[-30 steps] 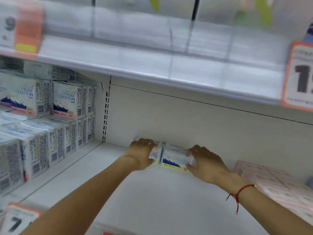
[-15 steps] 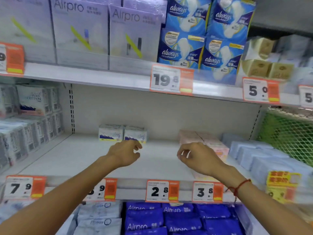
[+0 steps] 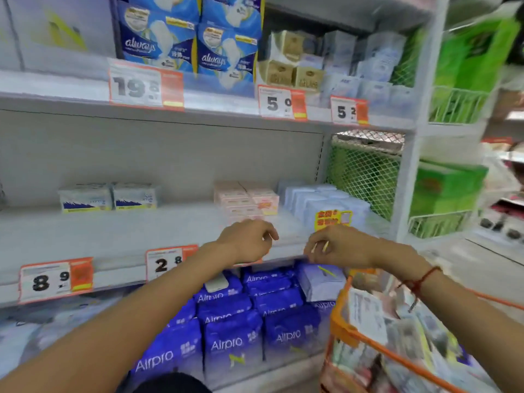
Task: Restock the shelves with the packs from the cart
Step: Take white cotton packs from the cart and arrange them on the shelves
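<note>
Both hands pull back empty, left hand (image 3: 249, 241) and right hand (image 3: 338, 246) loosely curled; two cotton packs (image 3: 109, 197) shelved mid-left, cart (image 3: 365, 340) lower right holds more.

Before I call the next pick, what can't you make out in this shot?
- Cart contents: head view, motion blur; pack types unreadable.
- Tag price: left hand and forearm cover part of it.
- Cotton packs: small print too blurred.
- Right hand: fingers curled, anything held unclear.

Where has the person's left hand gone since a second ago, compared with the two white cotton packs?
Yes, it moved: the left hand let go and pulled back toward the shelf's front edge, away from the two white cotton packs.
</note>
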### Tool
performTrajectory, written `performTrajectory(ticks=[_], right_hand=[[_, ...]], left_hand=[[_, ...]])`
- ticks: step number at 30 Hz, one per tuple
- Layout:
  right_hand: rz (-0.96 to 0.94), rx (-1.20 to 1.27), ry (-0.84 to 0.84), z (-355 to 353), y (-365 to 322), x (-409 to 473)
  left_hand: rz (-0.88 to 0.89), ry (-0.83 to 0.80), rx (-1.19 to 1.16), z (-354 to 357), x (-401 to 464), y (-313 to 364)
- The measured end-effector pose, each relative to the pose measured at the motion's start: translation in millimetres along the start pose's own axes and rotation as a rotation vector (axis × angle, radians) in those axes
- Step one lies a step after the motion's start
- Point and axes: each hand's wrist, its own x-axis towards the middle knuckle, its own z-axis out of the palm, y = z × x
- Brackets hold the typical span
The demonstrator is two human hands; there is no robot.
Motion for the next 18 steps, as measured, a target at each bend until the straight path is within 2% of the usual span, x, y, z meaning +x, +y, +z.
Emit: performTrajectory(ticks=[4,9,13,18], right_hand=[[0.179,-0.037,-0.059,8,49,-51],[0.400,-0.066,-0.350,27,75,-86],[0.532,-0.048,-0.386,47,94,-88],[0.492,-0.027,-0.374,57,88,-75]], left_hand=[[0.107,-0.060,-0.124,43,9,56],[0.280,-0.076,-0.169,91,5,102],[0.321,-0.192,0.007,122,11,109],[0.249,-0.402,0.179,116,20,109]])
